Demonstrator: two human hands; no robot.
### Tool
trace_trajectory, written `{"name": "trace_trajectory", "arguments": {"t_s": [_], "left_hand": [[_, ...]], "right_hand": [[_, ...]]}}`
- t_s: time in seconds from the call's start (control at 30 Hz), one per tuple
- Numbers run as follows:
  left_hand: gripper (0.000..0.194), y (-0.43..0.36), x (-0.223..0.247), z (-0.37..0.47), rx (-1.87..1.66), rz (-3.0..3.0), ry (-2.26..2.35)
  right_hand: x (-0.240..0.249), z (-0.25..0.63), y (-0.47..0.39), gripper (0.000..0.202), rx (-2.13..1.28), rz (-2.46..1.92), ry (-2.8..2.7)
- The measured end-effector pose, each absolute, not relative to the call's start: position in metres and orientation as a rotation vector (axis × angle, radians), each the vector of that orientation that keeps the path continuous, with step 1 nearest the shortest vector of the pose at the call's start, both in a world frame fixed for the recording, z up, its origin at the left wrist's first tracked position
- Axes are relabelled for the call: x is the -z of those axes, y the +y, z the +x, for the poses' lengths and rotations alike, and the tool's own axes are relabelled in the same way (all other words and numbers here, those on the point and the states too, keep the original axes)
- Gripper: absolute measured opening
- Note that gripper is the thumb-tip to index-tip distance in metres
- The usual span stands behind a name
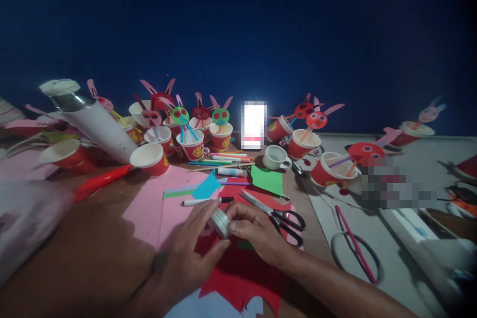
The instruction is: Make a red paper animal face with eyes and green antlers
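Observation:
Between my hands is a small whitish roll, apparently tape (219,222). My left hand (192,246) grips it between thumb and fingers. The thumb and fingers of my right hand (261,231) pinch at its right edge; any loose end there is too small to make out. Under both hands lies red paper (246,278) with a cut, jagged lower edge. Black-handled scissors (274,211) lie part open just beyond my right hand. A white marker with a black cap (206,201) lies just past my left fingertips.
Paper cups (190,145) with rabbit-faced paper figures stand along the back. A bright phone (253,124) stands upright among them. Pink paper (149,208), green paper (267,180), a white mug (276,157) and a leaning white cylinder (102,126) are around. Plastic wrap (30,228) bulges at left.

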State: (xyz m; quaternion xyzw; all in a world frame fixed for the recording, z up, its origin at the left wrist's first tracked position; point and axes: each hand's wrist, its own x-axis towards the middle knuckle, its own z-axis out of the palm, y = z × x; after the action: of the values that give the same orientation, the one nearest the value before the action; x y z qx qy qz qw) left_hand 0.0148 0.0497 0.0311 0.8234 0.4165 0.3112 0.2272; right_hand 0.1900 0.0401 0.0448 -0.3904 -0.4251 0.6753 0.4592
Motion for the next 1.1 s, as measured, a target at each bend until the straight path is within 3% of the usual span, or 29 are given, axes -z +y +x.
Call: {"name": "trace_trajectory", "arguments": {"t_s": [0.27,0.53,0.7,0.93,1.1], "left_hand": [[0.054,0.049,-0.032,0.014,-0.833,2.161,1.163],[0.052,0.050,-0.034,0.017,-0.770,1.568,1.148],[0.053,0.051,-0.034,0.016,-0.754,1.615,1.148],[0.050,0.045,-0.027,0.019,-0.747,1.940,1.227],[0.044,0.046,-0.034,0.026,-0.820,1.681,1.129]], "right_hand": [[-0.045,0.192,0.041,0.010,-1.705,-0.938,-1.040],[-0.041,0.190,0.040,0.014,-1.713,-0.896,-1.042],[-0.039,0.187,0.039,0.017,-1.695,-0.931,-0.998],[-0.039,0.187,0.039,0.007,-1.653,-0.987,-0.984],[-0.039,0.187,0.037,0.017,-1.579,-0.988,-1.073]]}}
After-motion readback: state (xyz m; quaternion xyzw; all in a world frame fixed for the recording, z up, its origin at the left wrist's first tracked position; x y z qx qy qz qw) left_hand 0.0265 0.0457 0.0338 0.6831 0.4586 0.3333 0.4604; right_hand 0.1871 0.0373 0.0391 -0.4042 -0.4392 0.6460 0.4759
